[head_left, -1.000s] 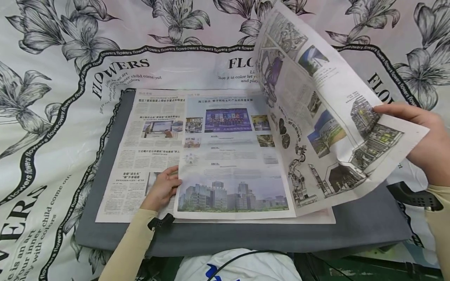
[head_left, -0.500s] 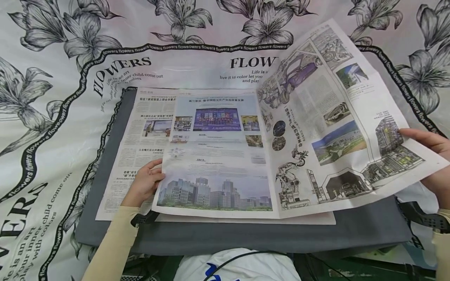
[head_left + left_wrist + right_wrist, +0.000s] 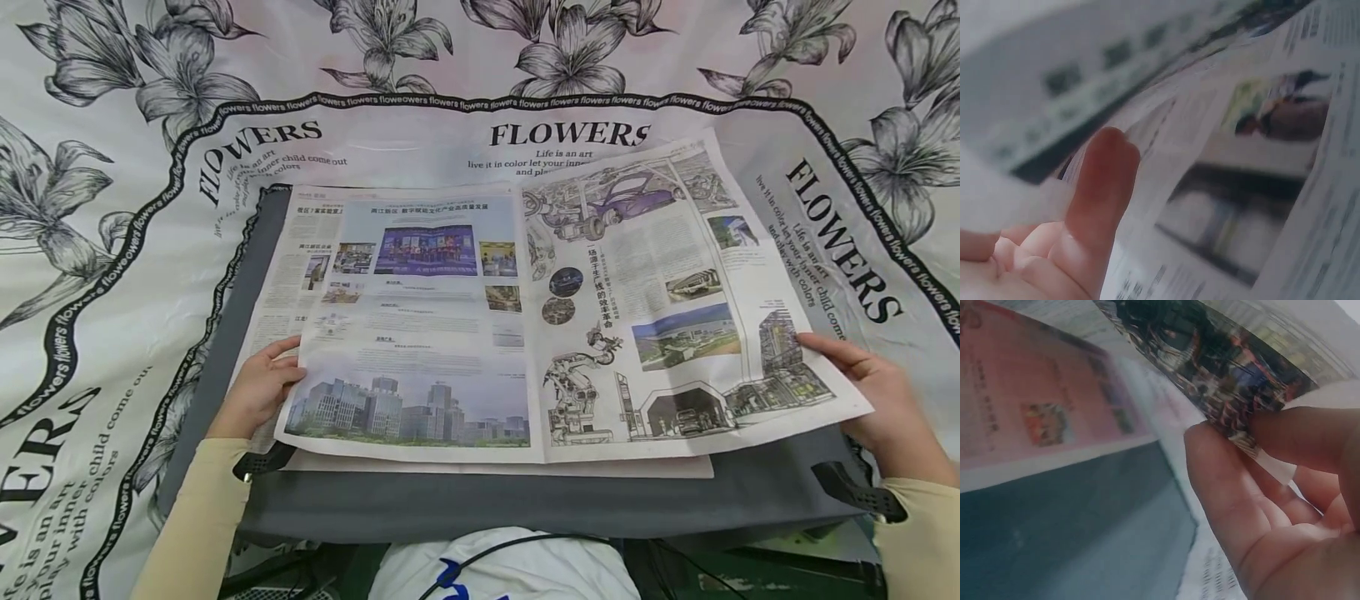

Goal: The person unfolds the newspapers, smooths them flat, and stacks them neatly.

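A newspaper spread (image 3: 420, 358) lies opened out between both hands, with a printed city skyline on its left page and a purple car and robot drawings on its right. My left hand (image 3: 251, 392) grips its left edge; the left wrist view shows fingers (image 3: 1102, 181) under the lifted sheet. At the lower right corner my right hand (image 3: 877, 400) pinches the paper, thumb and fingers on either side in the right wrist view. Both side edges are raised. Beneath it another newspaper sheet (image 3: 258, 321) is partly covered, its left strip showing.
The papers lie on a dark grey board (image 3: 480, 500). A white cloth (image 3: 405, 137) with black flower prints and lettering surrounds it. A black cable (image 3: 517, 540) crosses white fabric at the near edge.
The right page has come down from standing upright to nearly flat. My left hand has moved left, drawing the spread over the lower sheet; my right hand has gone right, then back and lower.
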A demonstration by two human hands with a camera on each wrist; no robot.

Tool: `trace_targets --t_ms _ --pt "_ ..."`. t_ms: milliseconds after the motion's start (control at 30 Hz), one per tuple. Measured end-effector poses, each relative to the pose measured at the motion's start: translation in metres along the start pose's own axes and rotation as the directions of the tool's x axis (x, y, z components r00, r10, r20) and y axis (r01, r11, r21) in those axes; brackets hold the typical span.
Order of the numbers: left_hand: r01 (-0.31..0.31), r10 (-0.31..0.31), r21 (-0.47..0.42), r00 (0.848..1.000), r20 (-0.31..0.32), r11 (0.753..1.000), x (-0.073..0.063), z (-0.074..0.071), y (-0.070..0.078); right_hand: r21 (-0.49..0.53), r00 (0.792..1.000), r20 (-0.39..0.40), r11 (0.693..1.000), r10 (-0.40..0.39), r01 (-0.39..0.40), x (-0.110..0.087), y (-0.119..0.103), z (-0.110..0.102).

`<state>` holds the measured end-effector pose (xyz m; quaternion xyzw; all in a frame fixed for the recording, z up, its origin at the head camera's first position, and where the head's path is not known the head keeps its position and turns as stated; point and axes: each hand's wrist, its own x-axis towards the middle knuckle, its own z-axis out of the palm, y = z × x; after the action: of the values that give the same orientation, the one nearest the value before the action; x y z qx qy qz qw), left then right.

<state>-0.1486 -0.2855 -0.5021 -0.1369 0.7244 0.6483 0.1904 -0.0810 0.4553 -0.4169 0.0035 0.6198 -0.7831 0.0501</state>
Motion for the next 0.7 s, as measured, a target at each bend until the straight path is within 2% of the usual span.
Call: trace_targets --t_ms 67,167,267,333,433,533,633,700 --pt "0.016 -0.016 0.006 1.0 -0.001 1.0 0.0 -0.006 0.0 -0.009 0.998 0.007 0.998 0.055 -0.055 -0.001 0.008 -0.004" --pt "0.038 -0.038 0.033 0.999 -0.002 0.999 0.001 -0.014 -0.001 0.011 0.989 0.064 0.991 0.135 -0.136 -0.001 0.02 -0.011" --pt "0.058 -0.058 0.042 0.998 0.001 0.997 0.002 -0.021 -0.003 0.019 0.968 0.142 0.977 0.208 -0.213 0.0 0.03 -0.019" --pt "0.07 -0.071 0.046 0.998 0.002 0.996 0.003 -0.024 -0.005 -0.023 0.952 0.184 0.97 0.244 -0.244 0.0 0.036 -0.024" --pt "0.087 -0.087 0.054 0.996 0.007 0.995 0.003 -0.027 -0.009 -0.053 0.933 0.226 0.96 0.279 -0.275 0.001 0.045 -0.031" --pt "0.095 -0.096 0.077 0.995 0.001 0.992 0.003 -0.028 -0.014 -0.023 0.92 0.26 0.955 0.292 -0.297 0.001 0.055 -0.036" --pt "0.103 -0.102 0.087 0.995 -0.012 0.991 0.003 -0.028 -0.018 0.032 0.917 0.275 0.95 0.29 -0.31 0.0 0.062 -0.039" --pt "0.113 -0.112 0.086 0.993 -0.023 0.99 0.003 -0.028 -0.021 0.031 0.919 0.264 0.95 0.293 -0.312 -0.002 0.066 -0.041"
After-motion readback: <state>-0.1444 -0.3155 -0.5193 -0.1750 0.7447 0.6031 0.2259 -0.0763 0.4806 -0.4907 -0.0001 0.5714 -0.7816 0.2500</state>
